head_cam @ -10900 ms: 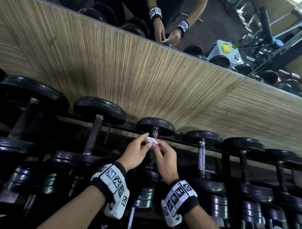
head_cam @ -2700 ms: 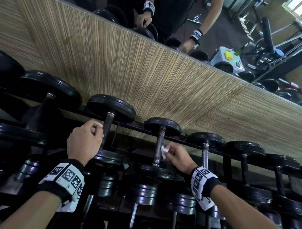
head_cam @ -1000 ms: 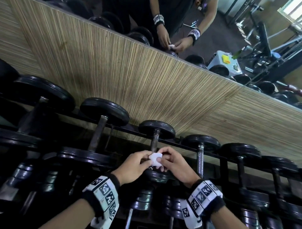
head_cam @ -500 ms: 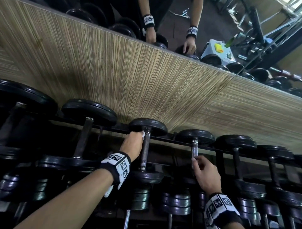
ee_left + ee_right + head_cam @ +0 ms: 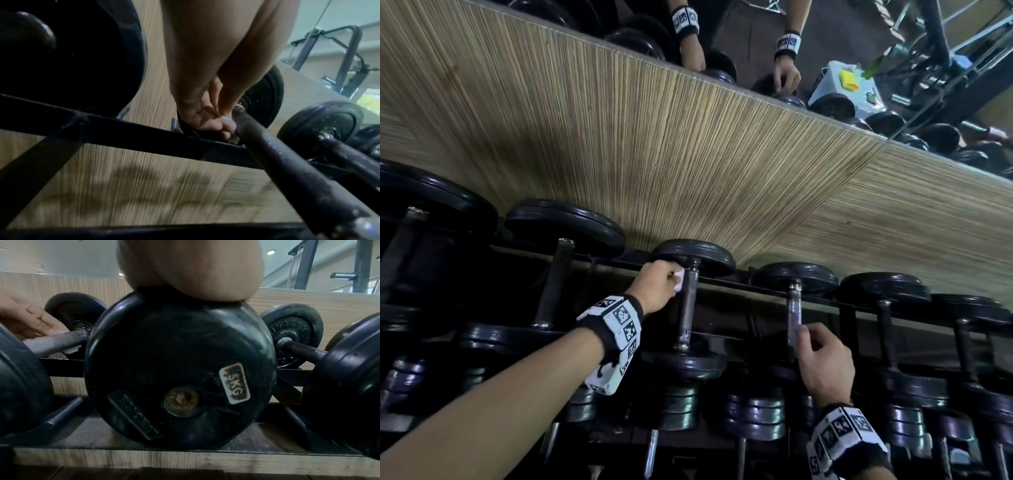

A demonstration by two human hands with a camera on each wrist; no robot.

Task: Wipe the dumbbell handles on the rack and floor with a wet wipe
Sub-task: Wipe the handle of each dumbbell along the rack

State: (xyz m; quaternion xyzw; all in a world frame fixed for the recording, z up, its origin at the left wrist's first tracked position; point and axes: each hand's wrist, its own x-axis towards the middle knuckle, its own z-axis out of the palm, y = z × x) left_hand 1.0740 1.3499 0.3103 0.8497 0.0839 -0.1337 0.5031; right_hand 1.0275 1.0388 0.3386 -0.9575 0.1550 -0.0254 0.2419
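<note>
My left hand point(image 5: 670, 280) pinches a small white wet wipe point(image 5: 679, 283) and holds it against the top of a steel dumbbell handle point(image 5: 687, 308), just below the far plate. In the left wrist view the curled fingers point(image 5: 216, 125) press the wipe point(image 5: 227, 120) onto that handle point(image 5: 287, 164). My right hand point(image 5: 804, 339) grips the lower end of the neighbouring dumbbell's handle point(image 5: 794, 308). The right wrist view shows only my palm point(image 5: 189, 272) above that dumbbell's 5KG plate point(image 5: 180, 369), with the wipe point(image 5: 71, 351) at far left.
Black dumbbells fill the rack point(image 5: 763, 291) in two rows, larger ones to the left point(image 5: 565, 222), smaller ones to the right point(image 5: 883, 291). A striped wooden wall panel point(image 5: 688, 154) stands close behind, with a mirror point(image 5: 825, 41) above it.
One second ago both hands held the wipe together at the middle dumbbell. The left hand then carried it up to the handle's top and the right hand moved to the neighbouring handle.
</note>
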